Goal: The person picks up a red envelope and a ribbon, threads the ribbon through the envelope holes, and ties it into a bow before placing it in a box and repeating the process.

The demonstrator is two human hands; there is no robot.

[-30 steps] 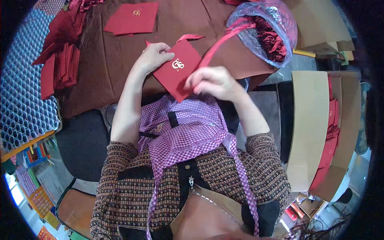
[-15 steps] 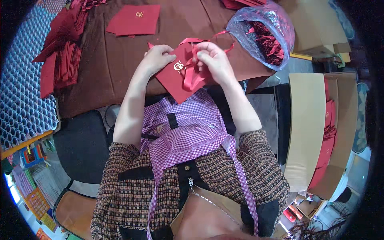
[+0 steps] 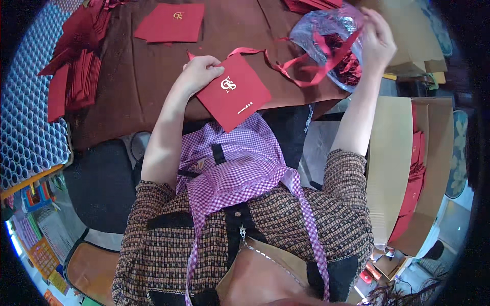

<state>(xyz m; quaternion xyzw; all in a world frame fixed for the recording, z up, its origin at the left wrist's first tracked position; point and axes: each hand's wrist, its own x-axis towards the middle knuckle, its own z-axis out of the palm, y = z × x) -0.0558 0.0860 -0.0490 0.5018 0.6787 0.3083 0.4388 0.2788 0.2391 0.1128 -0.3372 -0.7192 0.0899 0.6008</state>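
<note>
My left hand (image 3: 200, 75) grips the left corner of a red card pouch (image 3: 234, 94) with gold printing, at the table's near edge. A red ribbon (image 3: 301, 76) runs from the pouch's far side across to the right in loose curves. Its far part rises to my right hand (image 3: 378, 43), which is raised at the upper right with its fingers closed on the ribbon. Behind that hand lies a clear bluish plastic bag (image 3: 309, 30) holding bunched red ribbons (image 3: 349, 66).
Flat red pouches (image 3: 176, 23) lie at the back of the brown-covered table (image 3: 229, 23). Stacks of red pouches (image 3: 76, 84) stand at the left. On the right, an open cardboard box (image 3: 390, 168) holds more red pieces. A black chair (image 3: 97, 183) stands at the lower left.
My right hand has swung up and to the right, drawing the ribbon off the pouch's face and stretching it out. My left hand stays on the pouch.
</note>
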